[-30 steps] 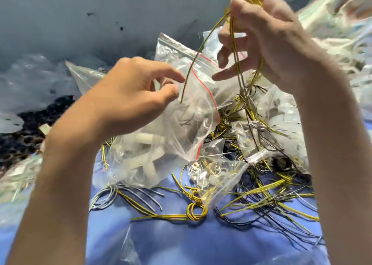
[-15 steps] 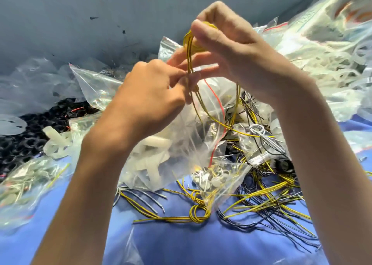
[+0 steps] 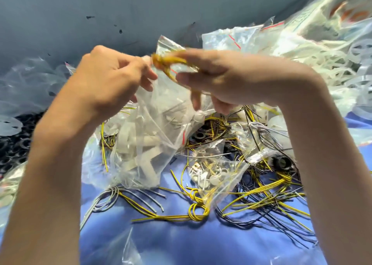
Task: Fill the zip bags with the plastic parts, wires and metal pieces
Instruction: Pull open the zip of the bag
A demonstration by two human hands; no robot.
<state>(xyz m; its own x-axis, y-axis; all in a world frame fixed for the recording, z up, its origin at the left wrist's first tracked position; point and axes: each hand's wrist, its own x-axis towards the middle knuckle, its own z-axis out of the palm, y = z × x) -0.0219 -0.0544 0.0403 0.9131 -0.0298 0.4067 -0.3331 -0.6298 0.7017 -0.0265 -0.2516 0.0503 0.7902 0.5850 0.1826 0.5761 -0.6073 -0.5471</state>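
Note:
My left hand (image 3: 108, 79) pinches the top edge of a clear zip bag (image 3: 153, 136) that holds white plastic parts, lifted above the blue cloth (image 3: 177, 240). My right hand (image 3: 227, 77) grips a coiled bundle of yellow wires (image 3: 167, 63) right at the bag's mouth, blurred by motion. A smaller zip bag (image 3: 217, 176) with small white parts lies below on the cloth. Loose yellow, grey and black wires (image 3: 261, 196) spread around it.
A heap of white plastic strips in bags (image 3: 314, 43) rises at the right. Black rings (image 3: 14, 144) lie at the left, clear bags (image 3: 30, 83) above them. A grey wall (image 3: 141, 9) stands behind. Black round parts (image 3: 281, 162) sit among the wires.
My right hand came down and left with the yellow wires, from high above to the bag's mouth. The wires now hang bunched instead of trailing down to the pile.

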